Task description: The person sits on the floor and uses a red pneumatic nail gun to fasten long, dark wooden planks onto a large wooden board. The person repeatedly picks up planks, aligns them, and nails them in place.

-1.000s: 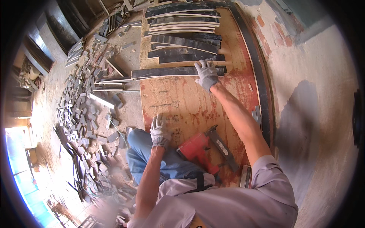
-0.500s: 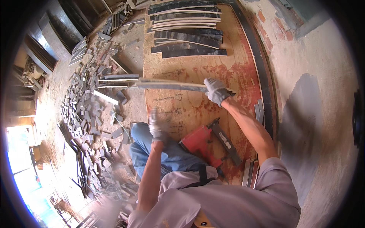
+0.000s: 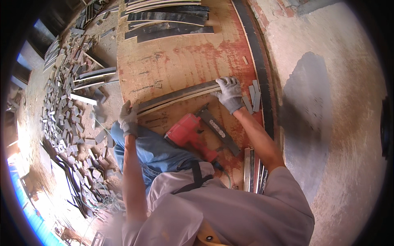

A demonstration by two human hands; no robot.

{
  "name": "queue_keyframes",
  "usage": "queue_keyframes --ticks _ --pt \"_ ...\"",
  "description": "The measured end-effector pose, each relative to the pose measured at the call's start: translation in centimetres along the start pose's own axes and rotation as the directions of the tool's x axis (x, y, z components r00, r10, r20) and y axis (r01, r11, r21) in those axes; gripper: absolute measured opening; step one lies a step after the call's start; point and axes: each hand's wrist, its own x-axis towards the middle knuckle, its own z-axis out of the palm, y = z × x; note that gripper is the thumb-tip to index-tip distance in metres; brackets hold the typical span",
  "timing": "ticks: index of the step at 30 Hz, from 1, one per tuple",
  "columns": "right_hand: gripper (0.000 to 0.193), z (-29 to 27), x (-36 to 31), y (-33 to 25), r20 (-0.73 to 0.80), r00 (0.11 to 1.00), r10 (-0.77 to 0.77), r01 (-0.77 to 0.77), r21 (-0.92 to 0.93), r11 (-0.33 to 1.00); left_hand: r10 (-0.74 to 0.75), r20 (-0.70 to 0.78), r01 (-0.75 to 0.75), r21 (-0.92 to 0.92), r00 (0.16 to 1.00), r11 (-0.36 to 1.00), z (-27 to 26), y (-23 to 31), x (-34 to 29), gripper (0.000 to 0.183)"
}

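Two slender dark-faced plywood strips (image 3: pixel 177 94) span the space between my hands over the wooden board, their pale edges showing. At the strips' left end, my left hand (image 3: pixel 128 117), in a grey-white work glove, is closed on them beside my knee. My right hand (image 3: pixel 229 92), gloved alike, grips the right end, its fingers over the top. Just nearer to me than the strips, a red nail gun (image 3: pixel 186 132) with a long dark magazine lies on the board. My fingertips are partly hidden behind the strips.
More dark strips (image 3: pixel 174 33) lie at the board's (image 3: pixel 184 61) far end. Many small cut-off blocks (image 3: pixel 67 119) are heaped on the floor at left. Short grey pieces (image 3: pixel 256 96) lie by my right wrist, strips (image 3: pixel 247 168) by my right elbow. A plastered wall (image 3: pixel 340 123) rises at right.
The strips have come nearer to me and off the pile at left. My left hand, apart from them before, now grips their left end; my right hand still holds the other. The view has shifted.
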Motion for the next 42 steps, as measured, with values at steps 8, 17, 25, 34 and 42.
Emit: queue_keyframes --ticks 8,17,25,34,42 --pt "0.074 1.7 -0.6 1.2 -0.187 0.900 0.393 -0.372 0.138 0.918 -0.070 -0.106 0.098 0.287 0.992 0.953 -0.7 1.9 0.6 0.055" --pt "0.052 2.2 1.2 4.0 0.441 0.469 0.765 -0.699 0.715 0.017 -0.140 -0.204 0.210 0.377 0.969 0.902 -0.6 2.2 0.4 0.065" --pt "0.038 -0.5 -0.5 4.4 0.611 0.567 0.552 -0.539 0.783 -0.312 -0.132 -0.186 0.177 0.253 0.974 0.951 -0.6 1.4 1.1 0.063" --pt "0.034 2.0 -3.3 4.5 0.645 0.525 0.556 -0.485 0.763 -0.428 -0.187 -0.157 0.195 0.033 0.970 0.980 -0.6 -1.2 2.0 0.043" --pt "0.016 -0.4 -4.7 7.9 0.488 0.661 0.570 -0.322 0.870 -0.373 -0.353 0.000 0.350 -0.114 0.936 0.930 -2.0 1.3 2.3 0.031"
